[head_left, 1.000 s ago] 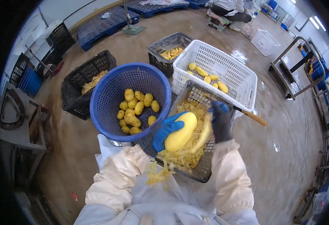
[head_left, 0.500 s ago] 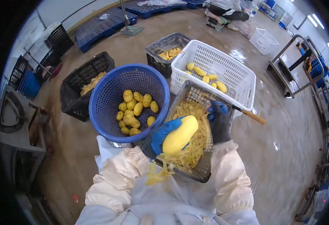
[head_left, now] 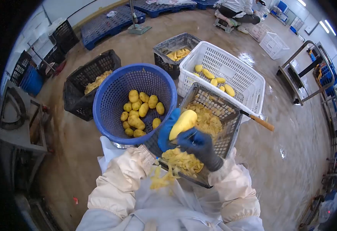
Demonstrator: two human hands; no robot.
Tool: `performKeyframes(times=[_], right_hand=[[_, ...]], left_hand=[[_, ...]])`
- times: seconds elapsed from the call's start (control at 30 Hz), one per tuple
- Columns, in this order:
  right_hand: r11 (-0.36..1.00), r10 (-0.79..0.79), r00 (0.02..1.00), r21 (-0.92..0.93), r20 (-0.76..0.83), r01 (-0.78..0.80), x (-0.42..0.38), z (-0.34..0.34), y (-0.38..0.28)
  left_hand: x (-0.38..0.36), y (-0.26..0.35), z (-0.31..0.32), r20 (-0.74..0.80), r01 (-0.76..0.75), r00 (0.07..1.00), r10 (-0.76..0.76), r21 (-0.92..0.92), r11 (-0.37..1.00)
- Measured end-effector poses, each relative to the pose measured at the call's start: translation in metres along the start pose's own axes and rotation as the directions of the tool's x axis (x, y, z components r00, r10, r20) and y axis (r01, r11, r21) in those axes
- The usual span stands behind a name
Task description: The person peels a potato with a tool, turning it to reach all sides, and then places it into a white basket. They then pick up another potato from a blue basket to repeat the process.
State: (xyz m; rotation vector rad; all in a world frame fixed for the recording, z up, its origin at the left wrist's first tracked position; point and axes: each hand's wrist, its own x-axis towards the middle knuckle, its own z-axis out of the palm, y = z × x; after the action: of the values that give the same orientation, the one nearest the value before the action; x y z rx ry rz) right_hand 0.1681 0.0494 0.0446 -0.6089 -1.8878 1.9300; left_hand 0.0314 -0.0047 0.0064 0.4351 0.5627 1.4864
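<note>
Left grip (head_left: 166,134) was clamped around a smooth yellow potato (head_left: 184,122), tilted above the black mesh crate (head_left: 230,133) of peelings (head_left: 208,120). Right grip (head_left: 196,142) curled at the potato's near end; whether it held anything could not be told. Duller potatoes (head_left: 135,121) lay in the blue basket (head_left: 109,96) beside the crate.

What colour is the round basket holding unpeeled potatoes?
The round basket is blue, best seen in the head view.
</note>
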Motion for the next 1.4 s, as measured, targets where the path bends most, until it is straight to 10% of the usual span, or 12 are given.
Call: performKeyframes(times=[0.07, 0.1, 0.17, 0.2, 0.27, 0.6, 0.8, 0.93, 1.0, 1.13, 1.27, 1.4], right_hand=[[0.732, -0.548, 0.822, -0.387, 0.153, 0.56, 0.002, 0.018, 0.002], [0.907, -0.335, 0.942, -0.274, -0.01, 0.32, 0.002, 0.015, 0.007], [0.981, 0.119, 0.954, 0.18, -0.274, -0.071, 0.009, -0.003, -0.009], [0.983, 0.058, 0.908, 0.18, -0.416, 0.019, 0.021, -0.027, 0.001], [0.983, 0.069, 0.802, 0.177, -0.593, 0.047, 0.041, -0.077, 0.013], [0.979, -0.179, 0.981, -0.11, -0.074, 0.171, -0.001, 0.015, -0.006], [0.972, 0.037, 0.812, 0.209, -0.582, 0.105, 0.026, -0.052, -0.007], [0.981, -0.036, 0.935, 0.168, -0.353, 0.101, 0.009, -0.023, -0.022], [0.975, -0.205, 0.974, -0.104, -0.096, 0.195, -0.003, 0.01, -0.011], [0.979, 0.033, 0.956, 0.203, -0.292, 0.028, 0.012, -0.015, -0.002], [0.954, -0.025, 0.77, 0.215, -0.637, 0.209, 0.039, -0.09, 0.015], [0.977, 0.006, 0.891, 0.192, -0.454, 0.091, 0.019, -0.04, -0.008]], left_hand=[[0.008, -0.03, 0.03, -0.279, -0.552, 0.547, 0.79, 0.588, 0.59], [0.009, -0.033, 0.035, -0.247, -0.515, 0.251, 0.936, 0.785, 0.345], [0.0, 0.012, 0.011, -0.21, -0.196, 0.957, 0.2, 0.038, 0.98], [-0.002, 0.021, 0.006, 0.115, 0.243, 0.969, -0.22, -0.266, 0.933], [-0.016, 0.022, 0.02, -0.086, 0.274, 0.96, -0.268, 0.067, 0.959], [-0.003, 0.014, -0.017, -0.161, 0.064, 0.982, -0.096, -0.198, 0.978], [0.001, -0.004, -0.031, -0.161, 0.077, 0.984, -0.075, 0.004, 0.997], [0.002, 0.012, -0.001, -0.137, 0.057, 0.983, -0.119, -0.386, 0.921], [0.015, -0.006, -0.025, -0.348, -0.116, 0.931, 0.109, 0.001, 0.993], [0.003, 0.003, -0.007, -0.105, 0.039, 0.992, -0.075, -0.308, 0.951], [-0.014, 0.02, 0.014, -0.022, 0.266, 0.963, -0.267, -0.036, 0.963], [-0.003, 0.015, -0.005, -0.075, 0.091, 0.989, -0.126, -0.359, 0.929]])
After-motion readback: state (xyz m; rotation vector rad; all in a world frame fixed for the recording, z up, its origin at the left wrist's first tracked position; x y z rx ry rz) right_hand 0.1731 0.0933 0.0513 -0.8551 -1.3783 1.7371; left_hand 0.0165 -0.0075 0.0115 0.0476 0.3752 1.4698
